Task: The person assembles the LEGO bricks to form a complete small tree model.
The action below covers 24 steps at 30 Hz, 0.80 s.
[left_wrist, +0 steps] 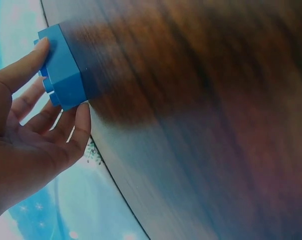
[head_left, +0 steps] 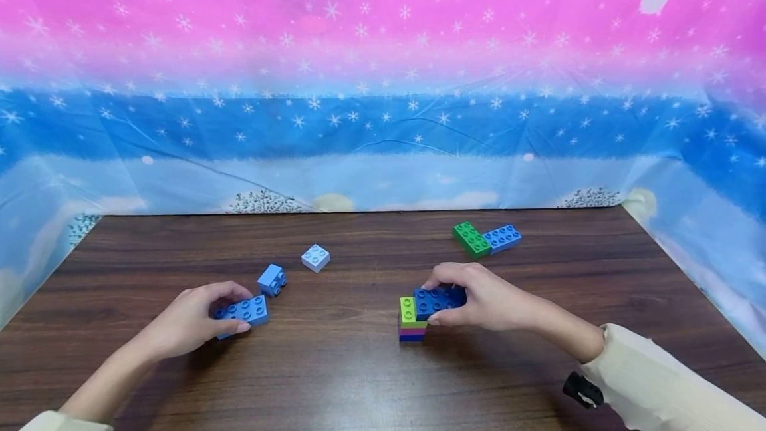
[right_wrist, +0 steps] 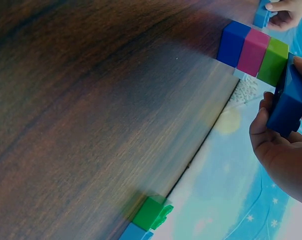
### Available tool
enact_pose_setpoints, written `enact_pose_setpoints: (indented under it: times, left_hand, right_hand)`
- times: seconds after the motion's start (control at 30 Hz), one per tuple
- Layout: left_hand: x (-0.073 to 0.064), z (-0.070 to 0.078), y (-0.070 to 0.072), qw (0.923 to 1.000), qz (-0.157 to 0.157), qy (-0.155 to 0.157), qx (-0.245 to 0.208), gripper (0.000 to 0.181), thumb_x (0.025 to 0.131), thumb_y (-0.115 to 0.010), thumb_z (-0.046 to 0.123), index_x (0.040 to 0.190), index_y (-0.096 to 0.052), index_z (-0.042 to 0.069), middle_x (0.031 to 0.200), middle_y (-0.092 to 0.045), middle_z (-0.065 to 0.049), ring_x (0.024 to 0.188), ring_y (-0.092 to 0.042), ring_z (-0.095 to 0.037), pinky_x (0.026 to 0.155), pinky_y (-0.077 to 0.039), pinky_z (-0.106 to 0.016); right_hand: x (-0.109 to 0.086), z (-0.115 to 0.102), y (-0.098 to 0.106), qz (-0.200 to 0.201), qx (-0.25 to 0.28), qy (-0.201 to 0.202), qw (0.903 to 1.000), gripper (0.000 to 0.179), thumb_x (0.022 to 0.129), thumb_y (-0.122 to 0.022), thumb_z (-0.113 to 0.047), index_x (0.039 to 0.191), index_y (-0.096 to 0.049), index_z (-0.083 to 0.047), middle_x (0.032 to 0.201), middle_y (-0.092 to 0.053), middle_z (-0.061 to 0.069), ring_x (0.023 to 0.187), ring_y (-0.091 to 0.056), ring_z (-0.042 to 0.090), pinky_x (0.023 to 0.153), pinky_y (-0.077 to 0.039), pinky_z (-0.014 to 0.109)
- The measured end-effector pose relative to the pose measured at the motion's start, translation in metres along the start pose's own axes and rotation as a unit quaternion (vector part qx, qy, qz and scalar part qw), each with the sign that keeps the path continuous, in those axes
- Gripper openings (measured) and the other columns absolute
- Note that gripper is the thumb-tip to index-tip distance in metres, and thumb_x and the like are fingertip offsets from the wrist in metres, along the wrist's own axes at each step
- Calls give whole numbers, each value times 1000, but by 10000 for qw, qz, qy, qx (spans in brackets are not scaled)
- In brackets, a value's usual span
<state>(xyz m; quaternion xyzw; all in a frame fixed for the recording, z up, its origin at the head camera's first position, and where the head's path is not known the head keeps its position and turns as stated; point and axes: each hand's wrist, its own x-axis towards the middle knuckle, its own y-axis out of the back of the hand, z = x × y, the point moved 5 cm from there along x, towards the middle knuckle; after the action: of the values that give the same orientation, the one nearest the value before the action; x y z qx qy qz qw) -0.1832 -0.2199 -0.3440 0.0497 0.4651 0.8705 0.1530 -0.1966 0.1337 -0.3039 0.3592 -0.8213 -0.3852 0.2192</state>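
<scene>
My left hand (head_left: 194,314) grips a medium-blue toy building brick (head_left: 254,310), thumb on the near side and fingers on the far side. In the left wrist view that brick (left_wrist: 63,70) is close over the table, studs towards the palm. My right hand (head_left: 487,298) holds a dark blue brick (head_left: 432,298) between thumb and fingers at the top of a small stack. The stack has a lime brick (right_wrist: 273,61) on top, a pink brick (right_wrist: 253,51) in the middle and a dark blue base brick (right_wrist: 234,42). The held brick juts out rightward; two lime studs show bare.
A blue brick (head_left: 272,280) lies on its side just beyond my left hand, with a pale blue brick (head_left: 315,257) farther back. Towards the back right, a green brick (head_left: 471,239) touches a blue brick (head_left: 504,238). A patterned cloth (head_left: 383,125) rises behind the wooden table (head_left: 359,378).
</scene>
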Motion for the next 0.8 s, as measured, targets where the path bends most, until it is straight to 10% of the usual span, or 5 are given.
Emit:
enact_pose_setpoints:
  times: [0.8]
  left_hand:
    - [3,42,0,9981,-27,-490,-365,37,80,-71,21,112,-60,6,109,-60,-11,92,-57,-22,72,-48,-37]
  right_hand:
    - [0,0,0,43,36,68,10000,26,83,-68,-25,105,-60,-12,102,-58,-3,85,-52,9,73,-46,26]
